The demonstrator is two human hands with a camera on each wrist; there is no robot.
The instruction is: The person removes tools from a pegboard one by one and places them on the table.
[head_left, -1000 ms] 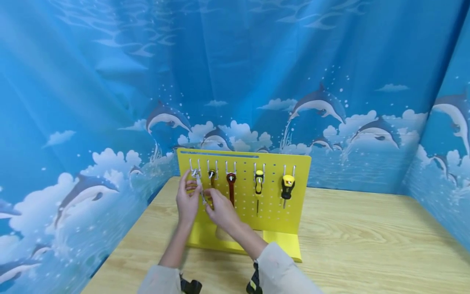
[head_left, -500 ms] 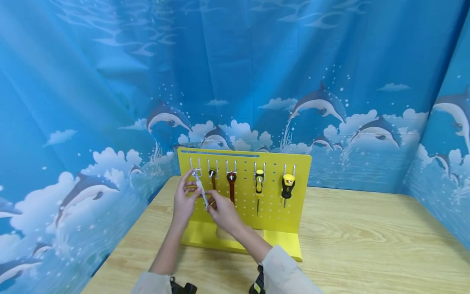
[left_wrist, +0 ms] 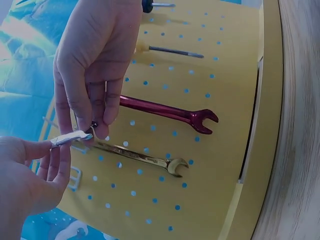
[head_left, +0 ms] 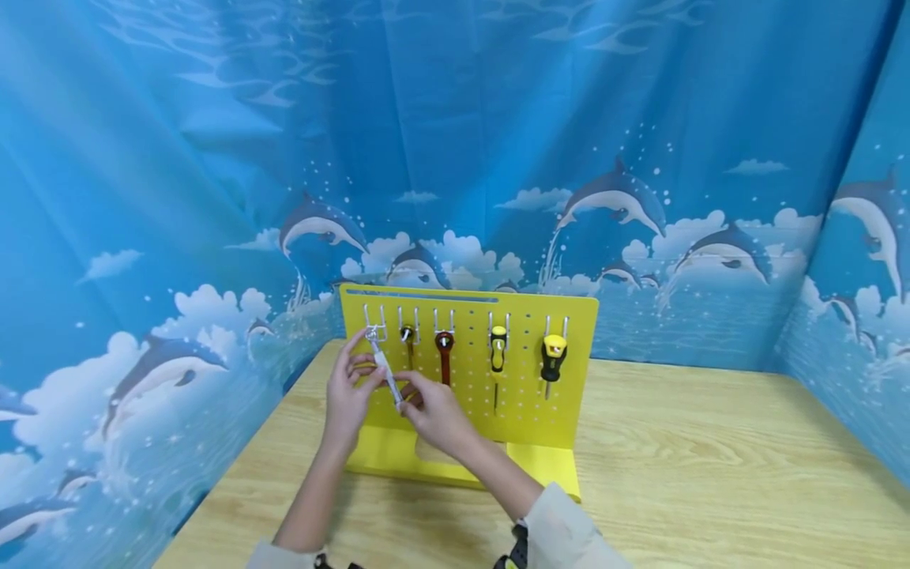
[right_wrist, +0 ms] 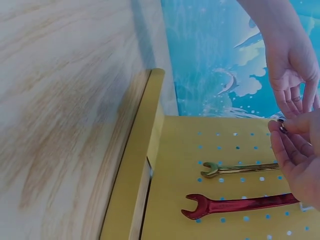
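My left hand (head_left: 348, 399) pinches a slim silver wrench (head_left: 388, 376) between thumb and fingers, a finger reaching up beside its head. The right hand (head_left: 437, 416) holds the wrench's lower end with thumb and fingertips. It slants in front of the left part of a yellow pegboard (head_left: 526, 411). Its head is close to the leftmost metal hook (head_left: 381, 325); whether they touch I cannot tell. In the left wrist view the silver shaft (left_wrist: 70, 138) shows between both hands. The right wrist view shows only a small dark end of it at the right fingertips.
To the right hang a gold wrench (left_wrist: 135, 154), a red wrench (left_wrist: 160, 108), a slim yellow-black screwdriver (head_left: 498, 352) and a stubby screwdriver (head_left: 554, 357). The pegboard's base stands on a wood-grain table (head_left: 697, 442). A blue dolphin-print curtain (head_left: 455, 158) hangs behind.
Both hands have drawn the silver wrench slightly away from the hook, toward me and left. The wrench shows more fully now, still slanted.
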